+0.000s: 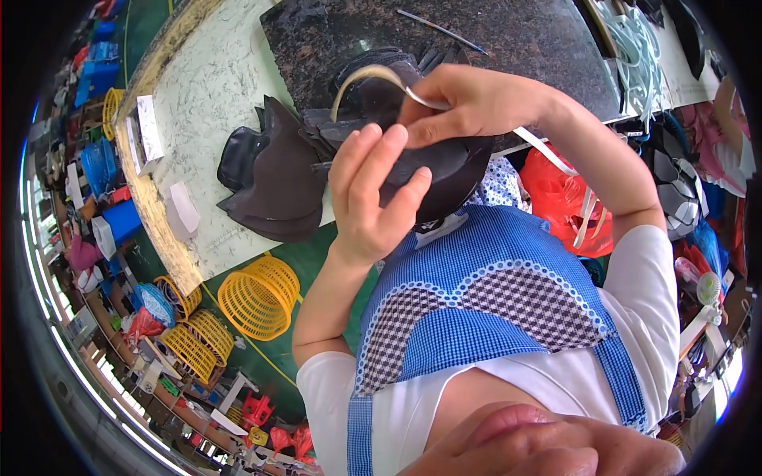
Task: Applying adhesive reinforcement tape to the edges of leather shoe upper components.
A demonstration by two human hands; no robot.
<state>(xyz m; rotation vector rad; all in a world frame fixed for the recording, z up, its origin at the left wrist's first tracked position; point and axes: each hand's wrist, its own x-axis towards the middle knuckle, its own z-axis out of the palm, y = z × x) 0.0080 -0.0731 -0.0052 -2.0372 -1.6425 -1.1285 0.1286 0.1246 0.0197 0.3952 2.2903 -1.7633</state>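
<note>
My right hand [464, 99] is closed in a pinch on a narrow pale strip [373, 73]. One end of the strip curls in an arc to the left of my fingers; a flat white length runs out beyond my right forearm. Just below and left, my left hand [373, 194] has its fingers stretched and spread. Its fingertips come close to my right fingertips, over a dark curved piece [436, 170] at the table edge. Whether the left hand presses on that piece I cannot tell. Behind both hands lie stacked dark cut pieces [381, 59], partly hidden.
More dark brown pieces [282, 182] rest on the pale worn tabletop, left of a dark stone slab [516, 40]. A thin pen-like stick [440, 32] lies on the slab. Pale strips [635, 55] hang at the right, above a red bag [559, 198]. Yellow baskets [258, 297] stand on the green floor.
</note>
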